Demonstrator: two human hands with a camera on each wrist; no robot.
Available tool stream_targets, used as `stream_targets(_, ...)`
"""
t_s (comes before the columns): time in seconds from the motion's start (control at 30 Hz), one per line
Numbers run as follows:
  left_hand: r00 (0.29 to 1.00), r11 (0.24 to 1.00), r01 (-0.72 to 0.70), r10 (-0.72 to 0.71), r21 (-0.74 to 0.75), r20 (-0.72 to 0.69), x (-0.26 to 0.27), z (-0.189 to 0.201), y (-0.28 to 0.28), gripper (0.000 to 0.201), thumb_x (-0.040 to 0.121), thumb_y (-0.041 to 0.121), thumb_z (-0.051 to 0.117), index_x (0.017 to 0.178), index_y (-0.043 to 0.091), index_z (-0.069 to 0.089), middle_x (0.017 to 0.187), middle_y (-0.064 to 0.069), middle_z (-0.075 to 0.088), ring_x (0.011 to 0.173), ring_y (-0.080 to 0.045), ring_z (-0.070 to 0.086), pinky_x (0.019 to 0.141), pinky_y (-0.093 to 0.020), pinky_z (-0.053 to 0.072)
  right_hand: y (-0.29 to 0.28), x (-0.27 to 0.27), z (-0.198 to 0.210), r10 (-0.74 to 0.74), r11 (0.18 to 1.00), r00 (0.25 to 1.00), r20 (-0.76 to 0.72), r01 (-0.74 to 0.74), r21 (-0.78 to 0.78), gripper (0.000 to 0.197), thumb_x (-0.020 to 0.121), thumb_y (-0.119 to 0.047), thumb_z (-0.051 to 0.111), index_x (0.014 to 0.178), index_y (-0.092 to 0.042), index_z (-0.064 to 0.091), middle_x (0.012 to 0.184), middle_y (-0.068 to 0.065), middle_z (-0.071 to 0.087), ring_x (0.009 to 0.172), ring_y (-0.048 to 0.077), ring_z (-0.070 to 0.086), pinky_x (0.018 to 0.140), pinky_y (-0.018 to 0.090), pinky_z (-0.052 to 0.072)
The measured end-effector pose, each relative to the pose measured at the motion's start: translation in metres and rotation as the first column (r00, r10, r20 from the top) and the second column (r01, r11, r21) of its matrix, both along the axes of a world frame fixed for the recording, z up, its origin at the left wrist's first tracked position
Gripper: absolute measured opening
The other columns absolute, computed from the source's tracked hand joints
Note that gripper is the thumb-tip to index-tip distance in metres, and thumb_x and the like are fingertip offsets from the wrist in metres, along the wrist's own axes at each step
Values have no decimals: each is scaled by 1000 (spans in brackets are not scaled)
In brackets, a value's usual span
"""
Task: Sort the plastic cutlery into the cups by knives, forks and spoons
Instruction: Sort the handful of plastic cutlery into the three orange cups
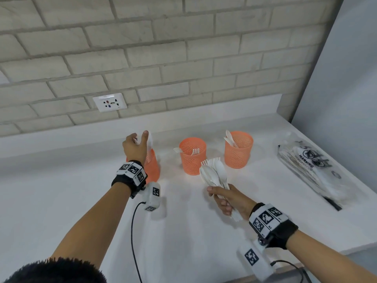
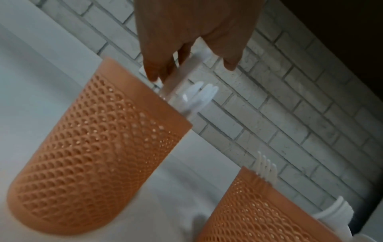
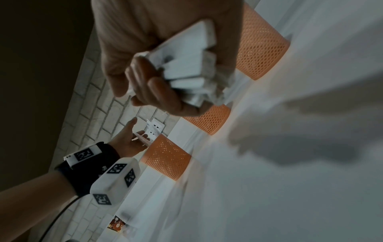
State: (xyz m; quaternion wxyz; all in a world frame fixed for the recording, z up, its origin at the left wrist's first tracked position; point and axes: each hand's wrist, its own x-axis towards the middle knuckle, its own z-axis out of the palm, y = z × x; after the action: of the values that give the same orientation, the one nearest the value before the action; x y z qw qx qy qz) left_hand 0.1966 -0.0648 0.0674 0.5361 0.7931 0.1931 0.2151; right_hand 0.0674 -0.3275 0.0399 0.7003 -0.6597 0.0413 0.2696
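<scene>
White countertop [image 1: 81, 180] running along a pale grey brick-pattern wall [image 1: 142, 48], low white upstand at the join, plain grey panel closing off the right side. Wall socket [image 1: 109, 102] set into the bricks just above the upstand. Three orange mesh cups in a row: left cup [image 1: 153, 168], middle cup [image 1: 192, 156] holding forks, right cup [image 1: 238, 149] holding spoons. Left hand [image 1: 135, 147] raised over the left cup, fingers and thumb pinching white plastic cutlery [image 2: 186, 78] at its rim. Right hand [image 1: 228, 199] in front of the middle cup, fist curled tight round a bundle of spoons and forks [image 1: 213, 172], heads fanned upward. Clear printed plastic bag [image 1: 310, 168] lying flat at the counter's right end.
</scene>
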Motion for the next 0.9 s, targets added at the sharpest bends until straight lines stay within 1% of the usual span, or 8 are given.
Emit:
stream_targets(0.1,987,998,-52,46,33,156,-16,16,-7,53,91,34,54,134,5,42,139,-11,36,124,-21,43,100,-27,33,3,-1,1,28,999,999,-15,-28,29,22,89,-20,58,71,-11,50,38,-5,33,29,6,27,34,16,24)
stream_targets(0.23,918,995,53,-83,89,387,-52,35,-31,18,92,14,49,105,11,61,107,0,57,89,-10,56,79,-23,43,6,-1,1,65,997,998,-19,-64,43,27,88,-15,61,66,-16,47,40,-5,31,34,7,27,36,18,25)
stream_targets(0.37,901,916,402,-390,-22,191,-90,31,-56,16,92,8,49,91,15,64,80,4,64,73,-7,59,67,-17,48,12,-4,3,104,991,994,-26,-101,90,26,89,-13,59,64,-13,49,37,-6,31,31,6,27,35,16,25)
stream_targets(0.47,791,758,574,-611,-310,-30,-115,17,-70,25,96,21,47,107,6,63,96,-3,68,87,-14,62,78,-24,51,15,-7,5,160,974,986,-57,-148,173,23,86,-15,57,64,-12,53,36,-5,35,27,4,29,32,15,25)
stream_targets(0.6,675,641,594,-726,-486,-133,-134,-2,-85,46,97,42,36,115,8,62,110,-11,69,99,-19,66,87,-33,54,16,-12,3,247,947,966,-81,-222,234,10,83,-18,57,77,-10,57,36,-7,36,26,2,28,32,14,25)
stream_targets(0.77,582,378,587,-812,-716,48,-148,-8,-92,51,86,36,32,112,-3,54,107,-30,49,41,-17,45,44,-23,38,17,-24,-3,347,932,934,-86,-333,143,9,75,-16,60,82,-15,64,35,-9,30,29,2,28,36,15,30)
stream_targets(0.83,573,374,598,-818,-709,52,-154,-9,-95,47,91,34,30,106,-3,55,100,-29,50,38,-17,40,44,-24,33,15,-29,-4,342,936,936,-77,-332,118,9,77,-12,60,84,-15,64,34,-9,30,30,2,30,38,15,33)
stream_targets(0.9,629,465,581,-777,-668,7,-159,-9,-98,43,98,33,28,96,2,57,78,-19,57,41,-16,39,47,-24,32,12,-33,-3,326,943,943,-65,-320,92,13,86,-4,55,88,-14,64,35,-9,31,31,3,31,39,15,34)
